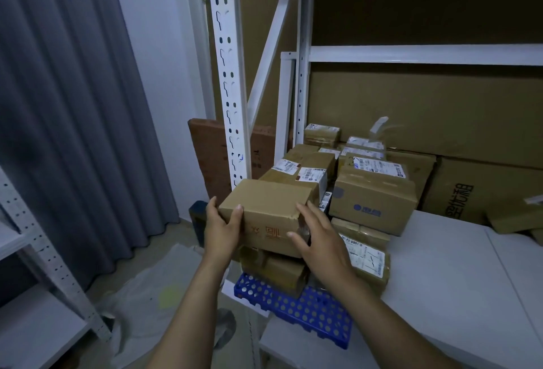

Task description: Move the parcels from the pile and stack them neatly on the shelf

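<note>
A brown cardboard parcel (266,210) with reddish print on its front sits on top of other parcels at the left end of the white shelf board (446,265). My left hand (221,226) grips its left end, thumb on the front and fingers behind. My right hand (318,239) lies flat against its right end with fingers straight. Under it are smaller brown parcels (279,268). Behind and to the right stand several stacked labelled parcels (373,201).
A white perforated upright (226,74) rises just left of the parcel. A blue perforated tray (296,310) sticks out under the stack. Large flat cartons (458,189) line the shelf's back. Grey curtain and a second rack (44,265) stand left; plastic sheeting covers the floor.
</note>
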